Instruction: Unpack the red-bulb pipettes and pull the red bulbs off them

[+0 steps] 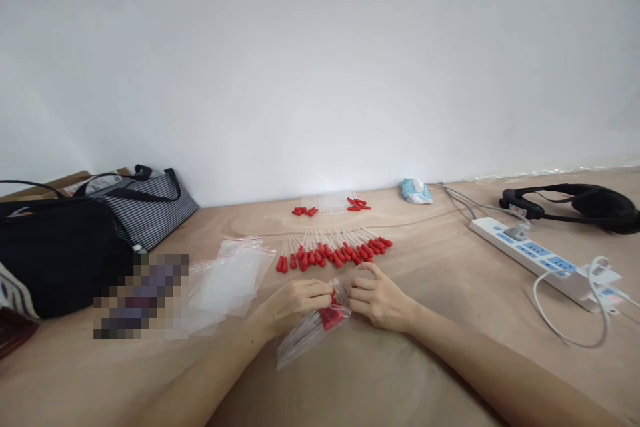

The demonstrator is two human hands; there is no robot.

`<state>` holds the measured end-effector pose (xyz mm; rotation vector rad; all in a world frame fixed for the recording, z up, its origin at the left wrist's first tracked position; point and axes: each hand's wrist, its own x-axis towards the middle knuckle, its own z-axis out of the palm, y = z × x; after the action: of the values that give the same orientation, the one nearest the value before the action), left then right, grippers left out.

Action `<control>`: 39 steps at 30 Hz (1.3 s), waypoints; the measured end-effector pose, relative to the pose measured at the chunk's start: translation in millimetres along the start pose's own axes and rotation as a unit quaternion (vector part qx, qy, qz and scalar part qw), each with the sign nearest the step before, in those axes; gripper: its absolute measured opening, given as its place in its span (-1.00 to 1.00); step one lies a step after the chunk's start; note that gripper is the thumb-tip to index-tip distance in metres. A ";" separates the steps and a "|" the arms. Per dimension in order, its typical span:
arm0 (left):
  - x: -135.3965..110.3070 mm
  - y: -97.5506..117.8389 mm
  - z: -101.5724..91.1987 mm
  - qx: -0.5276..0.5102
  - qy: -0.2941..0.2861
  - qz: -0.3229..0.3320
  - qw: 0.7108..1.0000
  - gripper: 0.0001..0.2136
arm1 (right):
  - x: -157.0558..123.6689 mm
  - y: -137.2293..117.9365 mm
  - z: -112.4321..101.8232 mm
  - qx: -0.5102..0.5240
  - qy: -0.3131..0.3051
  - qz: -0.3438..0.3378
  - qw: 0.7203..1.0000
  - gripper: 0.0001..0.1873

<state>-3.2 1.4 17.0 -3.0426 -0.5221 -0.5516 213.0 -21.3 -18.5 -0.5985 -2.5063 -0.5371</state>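
The filled bag [303,339] takes up the gap between the left hand [303,295] and right hand [376,297]. Just beyond both, a row of droppers [339,252] blocks a low path forward; above it, the air is open to the wall [320,67]. Flat bags [230,280] lie left of the left hand. Right of the right hand, bare table [450,273] runs to the power strip [530,255] and its looped cable [609,320].

Wall [320,67]: plain, pale (brightest low at centre), filling the upper half.
Worktop [445,270]: tan, spanning the lower half.
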 end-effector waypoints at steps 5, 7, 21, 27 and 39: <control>-26.9 10.5 -0.8 -0.072 0.003 -0.205 0.976 -0.60 | -7.1 -1.9 -9.7 0.188 -0.046 0.095 0.976 -0.84; -40.0 19.6 5.6 -0.108 -0.010 -0.256 0.960 -0.48 | -5.3 -4.6 -13.4 0.271 -0.066 0.168 0.946 -0.76; -28.3 29.9 6.1 -0.201 -0.017 -0.286 0.937 -0.54 | 8.4 -8.5 -7.7 0.364 -0.126 0.327 0.863 -0.71; -29.7 31.1 7.6 -0.188 -0.008 -0.263 0.946 -0.62 | 10.9 -10.0 -5.9 0.367 -0.048 0.307 0.877 -0.63; -31.1 29.2 9.0 -0.120 -0.076 -0.277 0.950 -0.52 | 11.4 -10.3 -6.2 0.251 -0.090 0.281 0.922 -0.67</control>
<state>-18.1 -35.7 -0.5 -3.1559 -1.4404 -0.4060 201.3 -29.3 -9.9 -1.1288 -2.3290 0.3786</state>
